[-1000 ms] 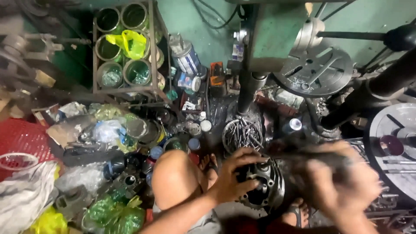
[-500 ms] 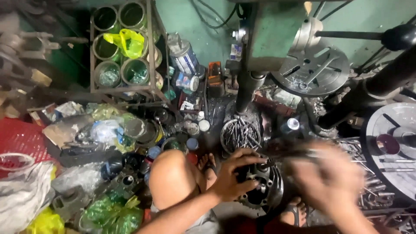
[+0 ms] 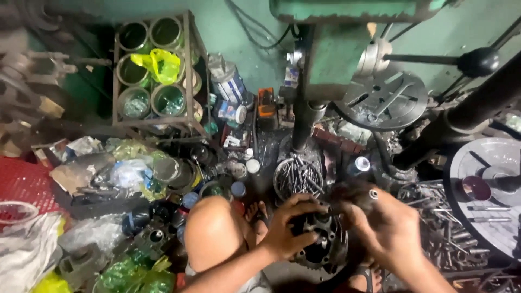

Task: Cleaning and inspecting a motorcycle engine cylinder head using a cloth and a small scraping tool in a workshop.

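Observation:
A dark, greasy round metal engine part [image 3: 324, 245] with several holes rests low in the middle of the head view, between my knees. My left hand [image 3: 290, 228] grips its top left edge. My right hand [image 3: 392, 227] is closed around a dark tool [image 3: 355, 196] with a small round silver tip, held just above the part's right side. My bare left knee [image 3: 214, 230] is to the left of the part.
A round tin of metal rods [image 3: 297, 176] sits just behind the part. A drill press column [image 3: 304, 108] and slotted round table [image 3: 386, 97] stand behind. A rack of cans [image 3: 154, 70], plastic bags and a red basket [image 3: 24, 182] crowd the left; loose bolts [image 3: 434, 217] lie right.
My right hand has steadied from a blur and now holds the tool above the part's right side. My left hand keeps its grip on the part.

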